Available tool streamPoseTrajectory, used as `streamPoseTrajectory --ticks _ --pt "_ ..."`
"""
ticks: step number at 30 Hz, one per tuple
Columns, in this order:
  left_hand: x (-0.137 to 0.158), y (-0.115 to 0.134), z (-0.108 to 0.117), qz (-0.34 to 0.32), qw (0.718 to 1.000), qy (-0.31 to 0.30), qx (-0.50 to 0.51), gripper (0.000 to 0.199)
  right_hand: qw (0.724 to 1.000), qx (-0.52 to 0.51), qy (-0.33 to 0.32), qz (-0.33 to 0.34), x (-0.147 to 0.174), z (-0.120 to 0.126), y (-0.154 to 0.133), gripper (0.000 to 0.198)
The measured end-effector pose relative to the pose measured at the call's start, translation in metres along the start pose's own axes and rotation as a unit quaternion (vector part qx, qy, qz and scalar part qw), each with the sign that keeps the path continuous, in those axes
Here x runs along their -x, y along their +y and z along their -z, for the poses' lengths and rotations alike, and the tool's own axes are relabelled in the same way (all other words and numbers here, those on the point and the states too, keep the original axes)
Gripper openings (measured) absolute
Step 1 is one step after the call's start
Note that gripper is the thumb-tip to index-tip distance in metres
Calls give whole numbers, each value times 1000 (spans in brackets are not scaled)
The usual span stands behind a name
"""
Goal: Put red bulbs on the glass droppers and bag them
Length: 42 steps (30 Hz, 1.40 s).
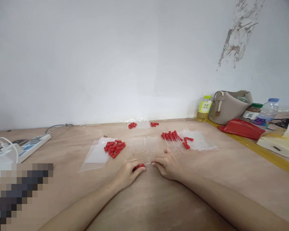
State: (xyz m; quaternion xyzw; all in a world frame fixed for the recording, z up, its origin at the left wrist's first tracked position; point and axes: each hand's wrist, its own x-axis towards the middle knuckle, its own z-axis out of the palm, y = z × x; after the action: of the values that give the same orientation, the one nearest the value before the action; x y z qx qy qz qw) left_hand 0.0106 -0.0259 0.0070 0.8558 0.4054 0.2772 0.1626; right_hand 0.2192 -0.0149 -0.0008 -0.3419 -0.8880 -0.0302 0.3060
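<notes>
My left hand [128, 173] is closed around a red rubber bulb [140, 166]. From the bulb a thin clear dropper tube [147, 164] runs to my right hand [168, 166], whose thumb and fingers pinch its other end. Whether the tube sits inside the bulb cannot be made out. Beyond my hands lies a row of clear tubes [142, 145], side by side. A pile of red bulbs [114, 148] is to the left, partly on a clear plastic bag [95, 156]. Droppers with red bulbs fitted [172, 137] lie together on the right.
Several loose bulbs [186, 145] rest by another plastic bag [203, 140]. More bulbs [132, 125] lie near the wall. At left is a power strip [35, 146]. Bottles [204, 109], a grey bag [231, 107], a red pouch [242, 129] and a tissue pack [276, 144] stand right.
</notes>
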Motion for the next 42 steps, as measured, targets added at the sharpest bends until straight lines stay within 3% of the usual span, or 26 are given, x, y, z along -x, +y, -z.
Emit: streamPoseTrajectory --ticks 12,19,21,23,26,32,36,42 --pt "1 0 0 -66 997 -34 -13 23 999 -9 -43 -16 2 -5 -10 25" --pt "-5 -5 5 -66 998 12 6 18 999 -1 -32 -15 -3 0 -13 20" --pt "-4 -7 6 -52 997 46 16 25 999 -13 -21 -22 -3 3 -12 20" --pt "-3 -10 7 -29 996 87 13 35 996 -42 9 -72 -2 6 -7 19" --pt "-2 -13 8 -14 992 125 3 31 977 -59 64 -195 -3 10 13 18" --pt "-3 -12 11 -27 996 79 22 16 912 15 57 -407 -18 26 66 25" --pt "-2 -9 11 -25 998 50 39 14 879 83 4 -469 -28 27 81 31" --pt "-2 -8 11 -27 998 33 46 15 858 154 -9 -489 -28 14 85 31"
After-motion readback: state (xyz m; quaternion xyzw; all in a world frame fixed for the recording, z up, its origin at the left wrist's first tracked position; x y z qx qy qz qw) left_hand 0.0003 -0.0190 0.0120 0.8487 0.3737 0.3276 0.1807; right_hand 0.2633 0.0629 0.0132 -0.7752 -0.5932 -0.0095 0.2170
